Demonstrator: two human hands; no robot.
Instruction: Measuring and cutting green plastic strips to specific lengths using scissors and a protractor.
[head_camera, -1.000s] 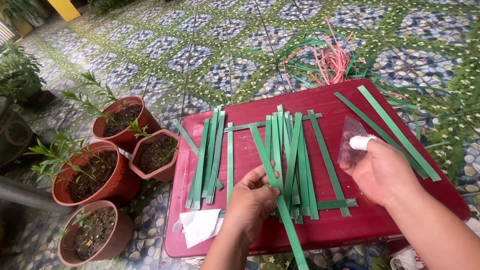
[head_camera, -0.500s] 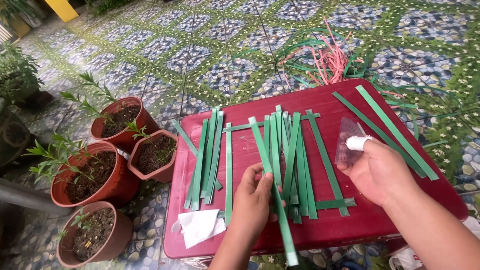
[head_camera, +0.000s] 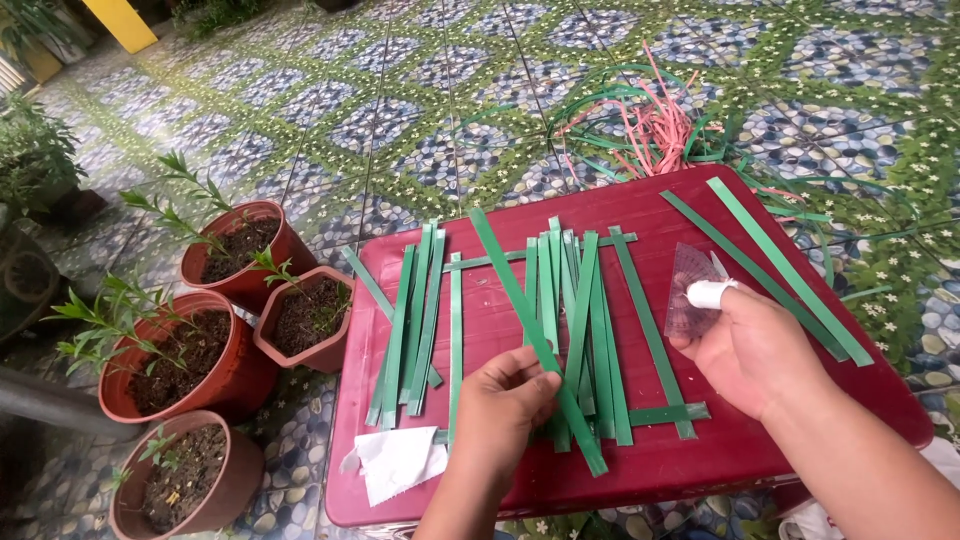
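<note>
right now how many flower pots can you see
4, all left of the red table: back pot, square pot touching the table's edge, big pot, front pot near the bottom corner. More may sit out of frame.

A left hand (head_camera: 500, 400) pinches one long green strip (head_camera: 535, 335) that lies slanted across the other green strips (head_camera: 580, 330). The strips lie on a dark red table (head_camera: 640, 470). Just left of those fingers sits a white paper scrap (head_camera: 398, 462). The right hand (head_camera: 750, 350) holds a small white tube (head_camera: 708, 293) and a clear bag (head_camera: 688, 285) at its fingertips. Red plant pots (head_camera: 240, 250) stand far left.
</note>
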